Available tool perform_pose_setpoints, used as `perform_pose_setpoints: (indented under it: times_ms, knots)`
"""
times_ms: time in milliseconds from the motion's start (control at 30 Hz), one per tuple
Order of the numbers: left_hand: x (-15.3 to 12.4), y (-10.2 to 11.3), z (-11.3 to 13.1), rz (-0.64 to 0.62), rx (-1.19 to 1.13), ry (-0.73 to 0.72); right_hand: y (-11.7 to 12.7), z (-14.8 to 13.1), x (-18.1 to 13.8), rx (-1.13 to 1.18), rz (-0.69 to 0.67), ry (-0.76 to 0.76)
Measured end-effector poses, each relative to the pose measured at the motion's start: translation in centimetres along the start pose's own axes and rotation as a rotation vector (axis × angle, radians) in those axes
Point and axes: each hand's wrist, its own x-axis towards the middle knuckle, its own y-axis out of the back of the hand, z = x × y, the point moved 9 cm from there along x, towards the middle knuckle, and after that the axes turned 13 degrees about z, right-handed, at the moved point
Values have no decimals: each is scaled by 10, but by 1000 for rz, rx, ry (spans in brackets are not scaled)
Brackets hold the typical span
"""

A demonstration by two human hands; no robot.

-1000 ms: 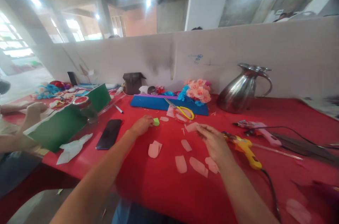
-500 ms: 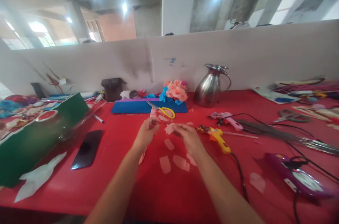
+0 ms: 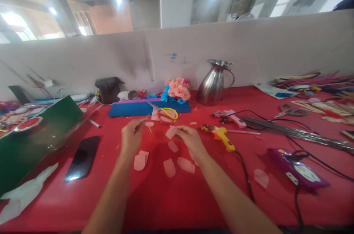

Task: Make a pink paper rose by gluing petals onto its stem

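Note:
Between the thumb and fingers of my right hand [image 3: 191,142] is a pink paper petal [image 3: 170,132], raised a little over the table. My left hand [image 3: 132,135] is closed in a pinch to the left of it; a faint thin line shows at its fingertips, too blurred to name. Several cut pink pieces lie below and between my hands, among them a petal [image 3: 169,167], a wider piece [image 3: 186,165] and an overlapping pair [image 3: 141,160]. Yellow-handled scissors [image 3: 169,113] rest just beyond, across the edge of a blue board [image 3: 129,109].
To the right lie a yellow glue gun [image 3: 225,140], a pink glue gun [image 3: 235,118], a purple power strip [image 3: 300,171] and cords. A steel jug [image 3: 211,86] and paper flowers [image 3: 178,89] stand at the back. A phone [image 3: 83,158] and green board [image 3: 41,142] are left.
My left hand has moved left and toward me, away from the petal in my right hand. The overlapping pink pieces it covered now show. The whole view has shifted slightly.

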Motion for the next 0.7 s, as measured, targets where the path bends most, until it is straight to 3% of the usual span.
perform_pose_setpoints:
  times_ms: [67, 233, 367, 500, 700]
  knots:
    - [-8, -21, 2, -130, -65, 83, -1, 0, -1, 1, 0, 0]
    - [-19, -48, 0, -180, 26, 38, 0, -2, -3, 45, 3, -14]
    - [-48, -75, -6, -424, -268, 291, 0, -4, -4, 57, 1, 3]
    - [-72, -84, -5, -596, -466, 539, 1, -4, -4, 56, 28, 6]
    - [-81, -84, -11, -664, -470, 632, -3, -9, -7, 63, -13, 27]
